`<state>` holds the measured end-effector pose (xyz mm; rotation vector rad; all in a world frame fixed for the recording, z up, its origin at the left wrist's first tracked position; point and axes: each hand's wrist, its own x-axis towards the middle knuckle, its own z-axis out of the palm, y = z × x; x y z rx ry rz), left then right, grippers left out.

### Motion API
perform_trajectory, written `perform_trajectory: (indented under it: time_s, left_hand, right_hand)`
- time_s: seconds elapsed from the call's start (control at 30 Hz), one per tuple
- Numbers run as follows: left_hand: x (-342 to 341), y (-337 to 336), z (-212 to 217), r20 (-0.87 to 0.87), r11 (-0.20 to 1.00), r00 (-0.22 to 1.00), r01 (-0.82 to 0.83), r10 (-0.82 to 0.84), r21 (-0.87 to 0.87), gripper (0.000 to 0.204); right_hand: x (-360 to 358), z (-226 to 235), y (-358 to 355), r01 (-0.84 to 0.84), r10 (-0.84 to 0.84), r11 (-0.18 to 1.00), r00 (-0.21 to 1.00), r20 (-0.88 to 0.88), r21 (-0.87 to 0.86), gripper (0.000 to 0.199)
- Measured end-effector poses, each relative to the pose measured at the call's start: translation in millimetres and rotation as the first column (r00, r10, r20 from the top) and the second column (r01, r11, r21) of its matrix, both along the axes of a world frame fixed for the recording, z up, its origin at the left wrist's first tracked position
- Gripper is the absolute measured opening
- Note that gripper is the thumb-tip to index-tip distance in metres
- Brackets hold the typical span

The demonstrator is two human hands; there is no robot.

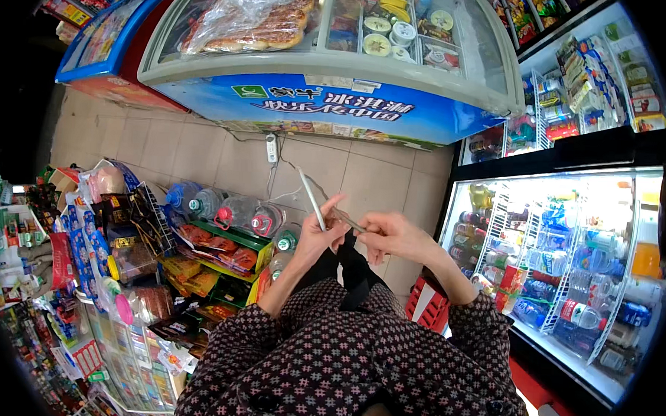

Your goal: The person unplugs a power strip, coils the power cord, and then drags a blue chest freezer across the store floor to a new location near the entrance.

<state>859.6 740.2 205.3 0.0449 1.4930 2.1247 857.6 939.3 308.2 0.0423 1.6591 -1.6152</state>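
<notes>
In front of my body, near the middle of the view, my left hand (320, 239) is closed around a thin white stick (312, 198). The stick points up and away, tilted to the left. A thin grey-brown strip or cord (344, 218) runs from near the stick's upper part, past my left fingers, to my right hand (393, 235). My right fingertips pinch its end. Its exact kind I cannot make out. Both hands are in the air above the tiled floor, close together but apart.
A chest freezer (308, 106) with a glass top stands ahead, a packaged flat food (252, 18) on it. Lit drink coolers (554, 255) line the right. Large bottles (236, 211) and snack racks (219, 251) crowd the left. A power strip (272, 147) lies on the floor. A red crate (427, 305) stands beside me.
</notes>
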Motion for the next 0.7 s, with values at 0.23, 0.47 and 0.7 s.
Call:
perform_trajectory:
  time_s: [0.23,0.47,0.7]
  left_hand:
    - [-80,-37,29,0.087,0.926,0.923,-0.372,0.376,-0.059,0.015]
    - [-168,-139,63,0.133,0.701,0.703,-0.709,0.698,0.07,0.01]
    - [-195,-164,72,0.084,0.796,0.793,-0.605,0.603,-0.006,0.006]
  right_hand:
    - [-24,-81,19,-0.058,0.059,0.998,0.997,-0.051,0.023,0.014]
    - [134,-265,122,-0.052,0.137,0.855,0.982,-0.128,0.516,0.029]
    - [21,-137,72,0.549,-0.55,0.814,0.834,-0.054,0.19,0.033]
